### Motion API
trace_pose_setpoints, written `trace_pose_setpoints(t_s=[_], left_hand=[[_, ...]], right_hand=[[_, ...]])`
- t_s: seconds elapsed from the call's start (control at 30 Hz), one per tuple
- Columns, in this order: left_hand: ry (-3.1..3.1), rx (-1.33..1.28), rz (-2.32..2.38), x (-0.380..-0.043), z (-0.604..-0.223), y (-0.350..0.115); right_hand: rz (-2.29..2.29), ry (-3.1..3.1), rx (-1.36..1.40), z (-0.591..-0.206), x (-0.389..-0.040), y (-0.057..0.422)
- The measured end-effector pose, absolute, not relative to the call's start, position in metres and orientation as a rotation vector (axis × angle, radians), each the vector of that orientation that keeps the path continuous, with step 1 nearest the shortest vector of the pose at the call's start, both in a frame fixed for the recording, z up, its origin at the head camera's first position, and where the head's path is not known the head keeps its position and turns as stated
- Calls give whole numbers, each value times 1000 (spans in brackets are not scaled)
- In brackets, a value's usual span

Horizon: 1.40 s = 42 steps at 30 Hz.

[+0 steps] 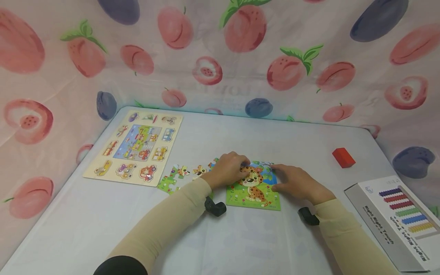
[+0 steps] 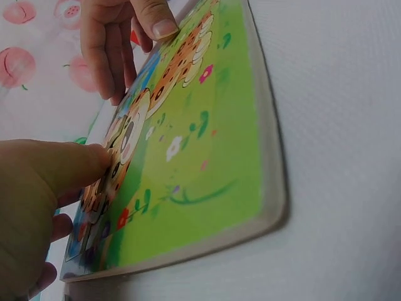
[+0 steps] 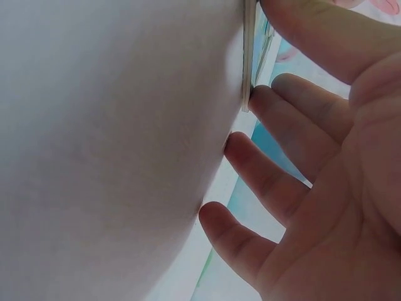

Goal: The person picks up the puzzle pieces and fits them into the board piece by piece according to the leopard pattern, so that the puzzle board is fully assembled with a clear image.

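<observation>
A jigsaw puzzle [image 1: 254, 196] of a spotted leopard cub on green grass lies on the table between both hands. My left hand [image 1: 228, 168] reaches over its upper left part, fingers bent. In the left wrist view the left thumb [image 2: 75, 164] rests on a puzzle piece [image 2: 94, 204] at the leopard's head, with the other fingertips partly hidden behind it. At the puzzle's right edge, my right hand [image 1: 297, 181] touches the side with thumb and fingers extended. The right wrist view shows these fingers [image 3: 269, 169] spread, some tips along the board's edge and the table.
Loose jigsaw pieces [image 1: 172, 183] lie left of the puzzle, partly behind the left forearm. A wooden vehicle puzzle board [image 1: 128, 179] sits at the back left. On the right are a red block [image 1: 343, 157] and a white box [image 1: 392, 221] with coloured strips pictured on it.
</observation>
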State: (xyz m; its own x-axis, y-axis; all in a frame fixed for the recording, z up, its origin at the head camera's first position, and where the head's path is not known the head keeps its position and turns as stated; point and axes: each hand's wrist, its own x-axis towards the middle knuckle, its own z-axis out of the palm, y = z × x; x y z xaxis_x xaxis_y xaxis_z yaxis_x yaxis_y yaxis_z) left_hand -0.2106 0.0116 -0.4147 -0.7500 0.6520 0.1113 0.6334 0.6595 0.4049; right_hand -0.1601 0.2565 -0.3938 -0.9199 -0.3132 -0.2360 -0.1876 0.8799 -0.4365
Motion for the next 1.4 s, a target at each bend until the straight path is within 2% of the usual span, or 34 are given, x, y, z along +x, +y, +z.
trace_pose_setpoints(t_s=[1.4], left_hand=[[2812, 1040, 694, -210, -419, 8]], right_hand=[[-613, 2743, -355, -392, -158, 256]])
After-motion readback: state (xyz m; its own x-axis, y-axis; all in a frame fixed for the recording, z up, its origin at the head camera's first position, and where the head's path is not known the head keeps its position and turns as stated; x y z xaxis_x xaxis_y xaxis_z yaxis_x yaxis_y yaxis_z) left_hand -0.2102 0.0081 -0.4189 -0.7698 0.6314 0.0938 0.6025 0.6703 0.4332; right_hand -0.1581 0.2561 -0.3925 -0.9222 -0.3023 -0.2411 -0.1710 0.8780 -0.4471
